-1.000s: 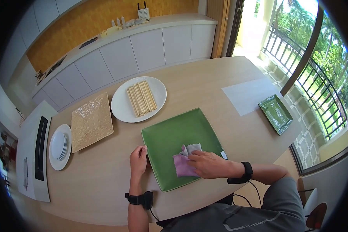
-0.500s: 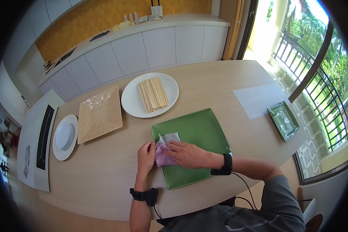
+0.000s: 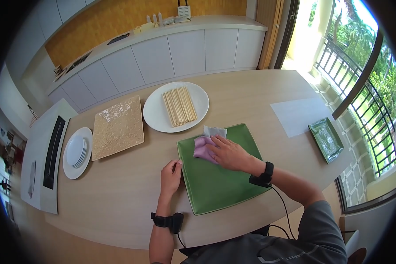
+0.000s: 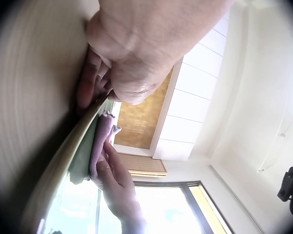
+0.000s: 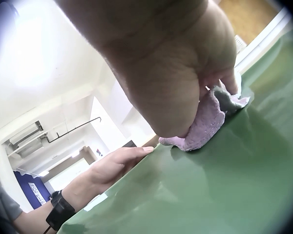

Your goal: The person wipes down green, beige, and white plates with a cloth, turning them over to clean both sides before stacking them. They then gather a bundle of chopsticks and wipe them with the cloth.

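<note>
A large square green plate (image 3: 224, 189) lies on the table in front of the person. The left hand (image 3: 170, 179) grips its left edge, thumb at the rim and fingers tucked beneath, as the left wrist view shows. On the plate's far part, the right hand (image 3: 234, 155) holds a bunched cloth (image 3: 202, 148), purple with a pale grey side, against the surface. In the right wrist view, folds of the cloth (image 5: 205, 127) stick out from under the palm, between thumb and fingers.
Behind the green plate stands a white oval plate (image 3: 152, 119) with a bundle of pale sticks (image 3: 179, 106). To the left are a beige patterned square plate (image 3: 119, 130) and small white plates (image 3: 76, 151) stacked on an oval dish. A small green dish (image 3: 326, 140) sits near the right edge beside a translucent sheet (image 3: 297, 115).
The right hand has slid the cloth from the plate's near middle to its left edge, then to the far side. The left hand stays at the left rim. The head view has shifted slightly.
</note>
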Demonstrator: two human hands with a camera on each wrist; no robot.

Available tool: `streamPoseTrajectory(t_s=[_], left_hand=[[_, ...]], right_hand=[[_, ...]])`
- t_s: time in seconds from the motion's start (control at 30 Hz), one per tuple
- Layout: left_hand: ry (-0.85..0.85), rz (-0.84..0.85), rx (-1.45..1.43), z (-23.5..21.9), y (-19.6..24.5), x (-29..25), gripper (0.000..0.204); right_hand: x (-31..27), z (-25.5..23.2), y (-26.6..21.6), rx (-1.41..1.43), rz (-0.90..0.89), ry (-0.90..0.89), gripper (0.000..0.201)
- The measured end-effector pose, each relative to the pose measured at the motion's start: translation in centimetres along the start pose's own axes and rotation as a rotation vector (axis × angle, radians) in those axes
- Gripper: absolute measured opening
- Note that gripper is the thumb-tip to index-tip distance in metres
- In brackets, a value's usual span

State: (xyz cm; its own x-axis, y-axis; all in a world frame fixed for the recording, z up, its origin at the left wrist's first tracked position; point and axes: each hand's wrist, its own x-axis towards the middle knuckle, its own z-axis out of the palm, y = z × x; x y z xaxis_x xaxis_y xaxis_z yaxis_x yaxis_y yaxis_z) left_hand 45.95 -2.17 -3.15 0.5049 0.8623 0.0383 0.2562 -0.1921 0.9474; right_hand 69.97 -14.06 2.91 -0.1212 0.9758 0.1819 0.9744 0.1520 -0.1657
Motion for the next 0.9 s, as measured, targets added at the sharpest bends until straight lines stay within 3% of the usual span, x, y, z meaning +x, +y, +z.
streamPoseTrajectory(t_s=[0.07,0.4,0.67,0.9], left_hand=[[0.002,0.007,0.002,0.0,-0.1,0.0,0.029],[0.011,-0.027,-0.024,0.1,0.0,0.0,0.029],[-0.004,-0.027,-0.015,0.0,0.8,-0.2,0.028],[-0.019,-0.055,-0.028,-0.1,1.7,-0.4,0.027]], right_hand=[[-1.2,-0.3,1.0,-0.065,0.034,0.056,0.040],[-6.9,-3.9,1.8,0.017,0.142,0.007,0.033],[-8.2,-4.3,-0.6,0.064,0.093,-0.141,0.037],[-6.4,-2.6,-3.3,0.112,-0.010,-0.101,0.042]])
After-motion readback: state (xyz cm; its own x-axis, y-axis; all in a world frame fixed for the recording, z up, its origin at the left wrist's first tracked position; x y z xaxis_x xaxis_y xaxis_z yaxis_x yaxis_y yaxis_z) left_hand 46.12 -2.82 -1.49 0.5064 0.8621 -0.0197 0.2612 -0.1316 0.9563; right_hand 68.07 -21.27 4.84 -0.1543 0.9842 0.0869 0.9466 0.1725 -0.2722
